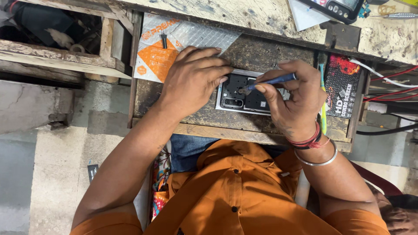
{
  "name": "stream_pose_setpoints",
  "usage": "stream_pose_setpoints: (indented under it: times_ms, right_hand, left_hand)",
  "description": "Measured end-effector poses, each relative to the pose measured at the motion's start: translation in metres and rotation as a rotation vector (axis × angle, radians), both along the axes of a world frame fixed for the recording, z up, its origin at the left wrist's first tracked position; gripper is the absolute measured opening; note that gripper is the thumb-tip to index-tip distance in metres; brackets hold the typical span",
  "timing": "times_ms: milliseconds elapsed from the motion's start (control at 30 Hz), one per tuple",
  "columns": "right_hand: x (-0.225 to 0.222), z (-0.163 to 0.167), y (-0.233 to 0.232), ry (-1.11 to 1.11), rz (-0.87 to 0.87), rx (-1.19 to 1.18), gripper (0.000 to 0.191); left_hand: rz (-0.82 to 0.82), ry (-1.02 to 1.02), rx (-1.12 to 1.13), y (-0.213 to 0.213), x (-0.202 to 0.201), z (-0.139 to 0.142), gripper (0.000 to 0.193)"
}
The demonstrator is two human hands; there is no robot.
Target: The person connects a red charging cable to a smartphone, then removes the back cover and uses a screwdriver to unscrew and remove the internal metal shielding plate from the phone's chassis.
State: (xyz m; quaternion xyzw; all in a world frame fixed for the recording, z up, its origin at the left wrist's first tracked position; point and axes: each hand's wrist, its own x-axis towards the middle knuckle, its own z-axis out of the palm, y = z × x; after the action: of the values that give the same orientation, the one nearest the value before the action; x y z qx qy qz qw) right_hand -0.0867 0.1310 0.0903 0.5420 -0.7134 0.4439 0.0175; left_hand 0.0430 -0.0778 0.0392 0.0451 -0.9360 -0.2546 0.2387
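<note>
one opened phone (248, 93) on the bench (183, 93), left hand (193, 80) pressed flat on its edge, right hand (296, 98) pinching one blue screwdriver (272, 81) onto it

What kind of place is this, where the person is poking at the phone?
Probably a small phone repair bench. An opened phone lies on a worn wooden pull-out shelf, the right hand works on it with a blue screwdriver, and screen-protector packets sit beside.

A scarred wooden workbench (244, 17) spans the top of the view, a worn pull-out shelf (183, 113) jutting below it. Left of the shelf lie rough timber framing (56, 58) and grey concrete floor (48, 174).
</note>
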Motion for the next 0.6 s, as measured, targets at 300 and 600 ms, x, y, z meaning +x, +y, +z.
stream_pose_setpoints:
  times_ms: [300,600]
  right_hand:
    - [0.0,-0.008,0.007,0.011,0.002,0.003,0.051]
    - [-0.001,-0.015,0.006,-0.005,0.029,0.009,0.05]
  left_hand:
    - [-0.022,-0.019,0.033,0.0,0.003,0.003,0.024]
    - [-0.021,-0.018,0.036,0.001,0.001,0.005,0.022]
